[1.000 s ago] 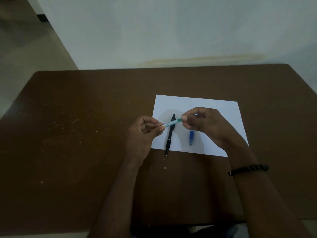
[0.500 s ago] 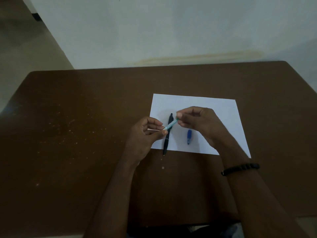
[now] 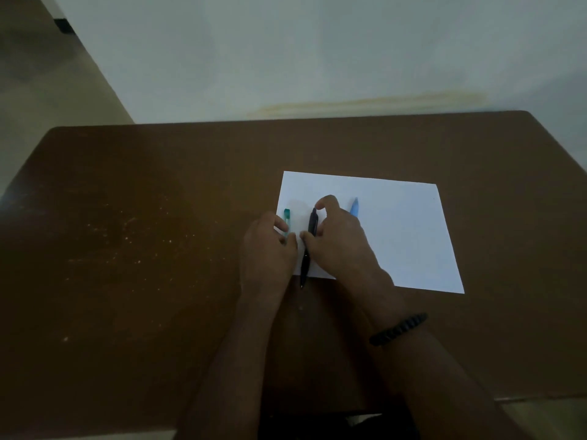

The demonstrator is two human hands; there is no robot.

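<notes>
Black pen (image 3: 313,222) lies between both hands, long axis running near edge to far edge of surface (image 3: 158,217). Right hand (image 3: 340,242) pinches it; left hand (image 3: 268,246) pinches teal pen (image 3: 287,217) just beside, on paper (image 3: 397,233).

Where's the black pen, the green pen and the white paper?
black pen (image 3: 313,221), head view, upper barrel.
green pen (image 3: 287,214), head view, top end.
white paper (image 3: 406,230), head view, bare middle.

The left hand (image 3: 270,249) holds a teal pen part (image 3: 287,221) at the left edge of a white paper (image 3: 400,236) on the brown surface (image 3: 152,223). The right hand (image 3: 338,241) arches over a black pen (image 3: 312,224), with thumb and curled forefinger on it. A light blue piece (image 3: 354,207) shows just beyond that hand.
</notes>
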